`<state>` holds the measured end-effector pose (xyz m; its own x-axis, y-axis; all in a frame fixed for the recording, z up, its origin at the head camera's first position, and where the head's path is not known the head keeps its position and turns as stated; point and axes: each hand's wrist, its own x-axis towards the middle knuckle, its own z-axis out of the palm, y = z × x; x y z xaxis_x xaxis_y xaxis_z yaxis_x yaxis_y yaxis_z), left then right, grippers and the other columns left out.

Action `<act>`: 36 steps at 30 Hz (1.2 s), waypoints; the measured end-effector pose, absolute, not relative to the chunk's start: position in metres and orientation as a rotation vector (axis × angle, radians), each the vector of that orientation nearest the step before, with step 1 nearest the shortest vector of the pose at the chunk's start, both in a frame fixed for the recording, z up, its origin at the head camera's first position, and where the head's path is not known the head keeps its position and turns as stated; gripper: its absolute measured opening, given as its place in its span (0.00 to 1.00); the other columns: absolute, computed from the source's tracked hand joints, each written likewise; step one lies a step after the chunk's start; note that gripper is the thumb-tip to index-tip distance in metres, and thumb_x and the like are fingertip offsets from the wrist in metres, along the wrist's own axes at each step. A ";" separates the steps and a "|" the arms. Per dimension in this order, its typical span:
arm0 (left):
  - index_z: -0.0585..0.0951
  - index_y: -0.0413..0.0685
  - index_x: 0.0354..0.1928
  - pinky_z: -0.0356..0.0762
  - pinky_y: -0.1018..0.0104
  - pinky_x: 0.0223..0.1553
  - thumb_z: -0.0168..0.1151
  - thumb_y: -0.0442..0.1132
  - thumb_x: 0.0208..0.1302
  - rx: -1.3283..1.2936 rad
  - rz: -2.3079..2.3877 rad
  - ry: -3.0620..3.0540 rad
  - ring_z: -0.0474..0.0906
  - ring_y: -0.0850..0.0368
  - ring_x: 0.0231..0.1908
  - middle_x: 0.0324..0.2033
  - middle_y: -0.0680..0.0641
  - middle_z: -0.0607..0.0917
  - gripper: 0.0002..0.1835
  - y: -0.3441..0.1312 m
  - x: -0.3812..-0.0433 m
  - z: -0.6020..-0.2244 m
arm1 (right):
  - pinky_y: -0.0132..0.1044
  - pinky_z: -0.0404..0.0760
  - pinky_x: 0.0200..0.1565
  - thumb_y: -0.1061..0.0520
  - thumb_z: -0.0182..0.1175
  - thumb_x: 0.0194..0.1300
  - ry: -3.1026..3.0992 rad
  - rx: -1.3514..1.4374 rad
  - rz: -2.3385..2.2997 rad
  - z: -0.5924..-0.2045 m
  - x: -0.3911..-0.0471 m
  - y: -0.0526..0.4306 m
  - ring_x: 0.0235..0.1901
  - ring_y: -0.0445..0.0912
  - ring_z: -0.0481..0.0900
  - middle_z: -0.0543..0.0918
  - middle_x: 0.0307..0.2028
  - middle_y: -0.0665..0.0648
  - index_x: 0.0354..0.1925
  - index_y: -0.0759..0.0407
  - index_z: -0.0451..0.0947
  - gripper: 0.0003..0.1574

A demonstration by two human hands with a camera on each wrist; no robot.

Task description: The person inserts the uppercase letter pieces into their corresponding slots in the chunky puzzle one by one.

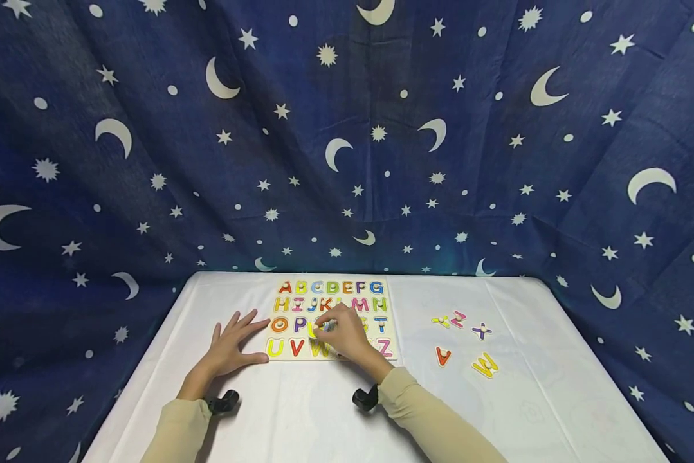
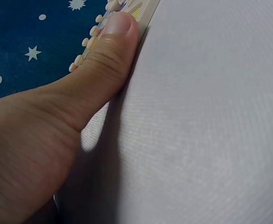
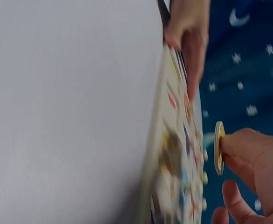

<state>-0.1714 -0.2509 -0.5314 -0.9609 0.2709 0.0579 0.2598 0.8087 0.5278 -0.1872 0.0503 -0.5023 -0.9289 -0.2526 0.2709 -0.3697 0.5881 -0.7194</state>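
Observation:
A wooden alphabet puzzle board [image 1: 335, 359] lies on the white table, with knobbed letters in its upper rows. My right hand [image 1: 347, 334] is over its third row, pinching a yellow letter piece [image 3: 219, 148] between thumb and finger. The piece appears edge-on in the right wrist view, so its letter cannot be read. My left hand [image 1: 231, 345] spreads its fingers at the board's left edge. Its thumb [image 2: 120, 28] touches the near corner. In the bottom row, the yellow U [image 1: 275, 348] and red V [image 1: 297, 348] show no knobs.
Several loose knobbed pieces lie right of the board: a yellow one [image 1: 440, 321], a pink one [image 1: 458, 319], a purple X [image 1: 482, 331], a red one [image 1: 442, 356] and a yellow zigzag one [image 1: 485, 365]. A blue moon-and-star curtain [image 1: 381, 186] hangs behind the table [image 1: 300, 411].

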 end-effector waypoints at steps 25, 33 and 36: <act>0.77 0.54 0.70 0.31 0.17 0.67 0.80 0.63 0.46 0.488 0.837 2.988 0.46 0.23 0.75 0.75 0.34 0.64 0.47 -0.251 -0.175 -0.530 | 0.38 0.63 0.37 0.46 0.78 0.51 -2.776 0.414 0.840 -0.521 -0.165 -0.043 0.37 0.43 0.68 0.76 0.32 0.43 0.26 0.40 0.90 0.05; 0.77 0.53 0.69 0.31 0.17 0.67 0.80 0.62 0.47 0.493 0.843 2.992 0.46 0.23 0.75 0.75 0.34 0.65 0.47 -0.252 -0.173 -0.529 | 0.37 0.63 0.37 0.44 0.79 0.52 -2.778 0.408 0.818 -0.523 -0.166 -0.047 0.37 0.44 0.69 0.78 0.33 0.44 0.26 0.40 0.90 0.06; 0.77 0.54 0.70 0.31 0.17 0.67 0.80 0.63 0.47 0.485 0.837 2.991 0.46 0.23 0.75 0.75 0.34 0.64 0.47 -0.253 -0.173 -0.529 | 0.37 0.63 0.37 0.44 0.78 0.52 -2.780 0.410 0.814 -0.524 -0.165 -0.047 0.37 0.44 0.69 0.78 0.33 0.44 0.26 0.40 0.90 0.06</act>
